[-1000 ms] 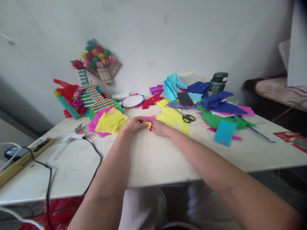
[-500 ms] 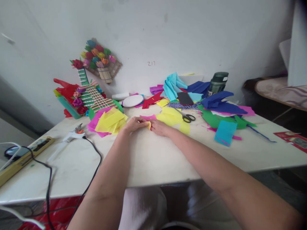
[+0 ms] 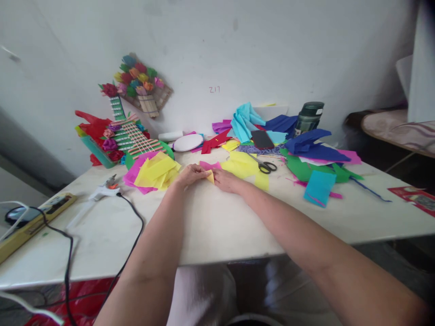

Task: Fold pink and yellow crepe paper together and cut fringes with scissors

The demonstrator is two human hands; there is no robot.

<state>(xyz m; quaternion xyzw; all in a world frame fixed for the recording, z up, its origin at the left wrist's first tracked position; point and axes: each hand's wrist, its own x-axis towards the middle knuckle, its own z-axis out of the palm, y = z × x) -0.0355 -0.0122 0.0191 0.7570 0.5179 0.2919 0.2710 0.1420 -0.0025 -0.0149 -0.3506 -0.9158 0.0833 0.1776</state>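
Note:
Both hands meet at the middle of the white table (image 3: 224, 226), over a small folded piece of yellow crepe paper (image 3: 211, 177). My left hand (image 3: 192, 174) pinches the paper's left side between thumb and fingers. On its right side, my right hand (image 3: 226, 180) is closed on the same piece, its fingertips partly hidden. A pink paper piece (image 3: 208, 165) lies just behind the hands. Beyond my right hand spreads a yellow crepe sheet (image 3: 242, 165), with black-handled scissors (image 3: 267, 167) on its edge. Left of my left hand, yellow sheets (image 3: 158, 171) rest on magenta paper.
A guitar-shaped craft (image 3: 136, 138) and a paper-flower bouquet (image 3: 142, 86) lean at the wall. Further right are a phone (image 3: 262, 140), a dark green bottle (image 3: 308, 118) and blue and green paper. A glue gun (image 3: 104, 192), its cord and a power strip (image 3: 37, 222) occupy the left.
The yellow piece between my hands has shifted slightly, showing a more pointed corner. Both hands stay in nearly the same place.

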